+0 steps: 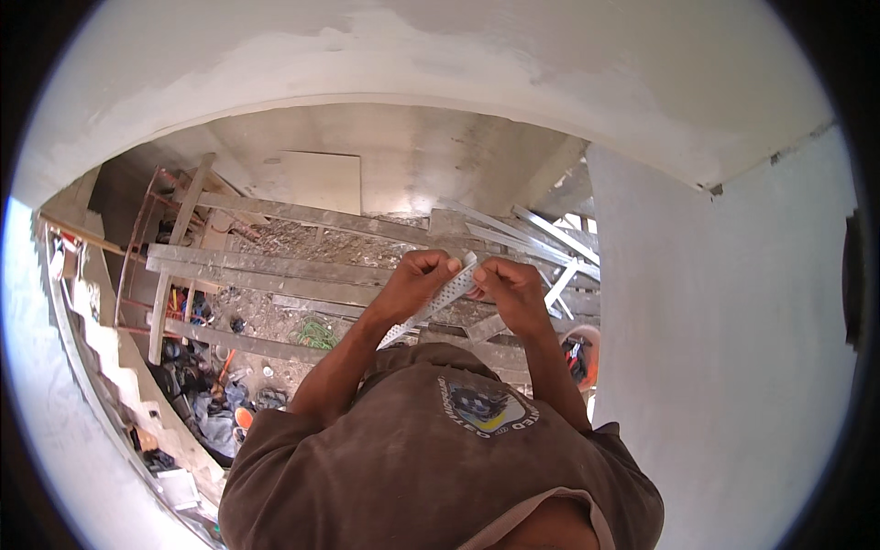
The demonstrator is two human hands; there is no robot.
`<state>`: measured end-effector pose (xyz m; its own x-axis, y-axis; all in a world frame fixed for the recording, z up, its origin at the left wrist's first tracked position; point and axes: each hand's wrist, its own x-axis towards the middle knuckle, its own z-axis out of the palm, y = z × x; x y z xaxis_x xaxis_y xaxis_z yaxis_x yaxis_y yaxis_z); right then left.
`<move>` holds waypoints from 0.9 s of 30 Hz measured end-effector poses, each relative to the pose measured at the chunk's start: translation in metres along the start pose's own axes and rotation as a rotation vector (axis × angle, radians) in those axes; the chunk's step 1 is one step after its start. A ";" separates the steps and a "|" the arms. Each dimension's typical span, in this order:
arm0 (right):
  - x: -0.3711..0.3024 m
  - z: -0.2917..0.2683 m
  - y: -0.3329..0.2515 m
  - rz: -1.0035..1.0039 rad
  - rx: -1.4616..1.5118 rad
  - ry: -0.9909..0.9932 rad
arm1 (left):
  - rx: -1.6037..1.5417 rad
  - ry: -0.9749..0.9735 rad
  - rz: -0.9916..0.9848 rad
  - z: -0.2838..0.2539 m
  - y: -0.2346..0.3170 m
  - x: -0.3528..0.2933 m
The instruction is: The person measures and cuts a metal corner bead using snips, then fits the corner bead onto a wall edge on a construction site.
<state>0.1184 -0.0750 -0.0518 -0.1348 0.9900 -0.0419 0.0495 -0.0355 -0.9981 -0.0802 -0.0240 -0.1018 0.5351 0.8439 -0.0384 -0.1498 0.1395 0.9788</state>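
Observation:
Close in front of my chest, both hands are raised and near each other on a white perforated corner bead [446,295]. My left hand [417,280] is closed, its thumb and fingers gripping the strip near its upper end. My right hand [510,286] pinches the same end from the other side, with the fingertips close to the left thumb. From there the bead slants down to the left, passing behind my left wrist toward my shirt. Its lower end is hidden by my body.
Long wooden planks [275,266] cross below me over a littered dirt floor. A red metal scaffold frame [137,238] stands left. Pale metal strips [536,240] lie at the right, above an orange bucket [591,344]. A grey wall [715,348] rises on the right; a plastered surface [440,55] spans the top.

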 end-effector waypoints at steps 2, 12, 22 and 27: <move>-0.001 -0.003 0.001 -0.034 -0.008 0.023 | -0.013 -0.012 -0.009 0.000 -0.004 0.004; 0.005 -0.016 0.008 -0.052 0.127 0.092 | 0.071 0.030 -0.035 -0.004 -0.001 0.021; -0.002 -0.010 0.011 -0.043 0.127 0.194 | 0.154 0.055 0.009 0.008 0.009 0.034; -0.004 -0.014 0.016 0.003 0.411 0.214 | 0.138 0.015 0.019 0.011 0.003 0.036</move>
<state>0.1332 -0.0776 -0.0667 0.0744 0.9942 -0.0779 -0.3529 -0.0468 -0.9345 -0.0528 0.0012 -0.0982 0.5204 0.8536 -0.0217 -0.0435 0.0519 0.9977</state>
